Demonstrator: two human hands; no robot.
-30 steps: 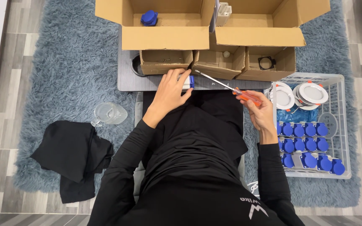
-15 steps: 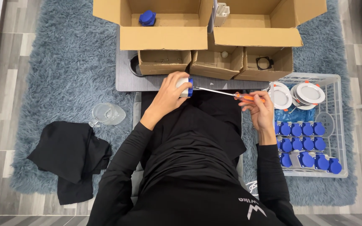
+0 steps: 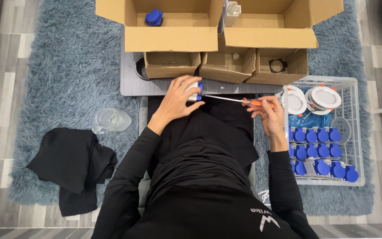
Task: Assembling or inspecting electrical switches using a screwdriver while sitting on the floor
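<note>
Gripping a small white and blue socket [image 3: 194, 90], the left hand [image 3: 177, 99] has its fingers curled tightly over the top of it, at the near edge of the dark low table [image 3: 131, 82]. The right hand [image 3: 268, 115] is closed round the orange handle of a screwdriver [image 3: 239, 101], whose thin shaft lies nearly level and reaches left until its tip meets the socket's side. Both hands work above the person's black-clad lap.

Just beyond the hands, three small open cardboard boxes [image 3: 227, 65] stand in a row on the table, and behind them two large open cardboard boxes [image 3: 173, 39]; the left one holds a single blue socket cover [image 3: 154, 17]. Close beside the right hand stands a white wire basket [image 3: 354, 132], with round white lamp fittings [image 3: 326, 96] at its far end and rows of blue sockets [image 3: 317, 150] nearer. To the left, on the shaggy blue rug [image 3: 63, 66], lie a clear glass jug [image 3: 110, 120] and a black cloth [image 3: 69, 166], well apart from the hands.
</note>
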